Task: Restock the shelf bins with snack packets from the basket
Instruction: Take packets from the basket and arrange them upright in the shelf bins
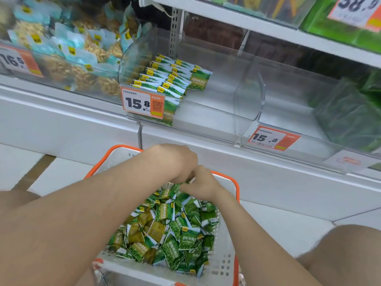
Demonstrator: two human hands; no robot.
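Note:
A white basket with an orange rim (235, 188) stands on the floor below me, full of small green snack packets (175, 230). My left hand (177, 162) and my right hand (201, 185) meet over the basket's far end, fingers curled round green packets at the top of the heap. Above, a clear shelf bin (208, 120) with a 15.8 price tag holds a neat stack of the same green packets (171, 79) on its left side.
To the left, a bin of nut packets in pale blue wrappers (68, 58). To the right, a clear bin (288, 112) with dark green packs at its far right. An upper shelf (268, 27) overhangs. My knees flank the basket.

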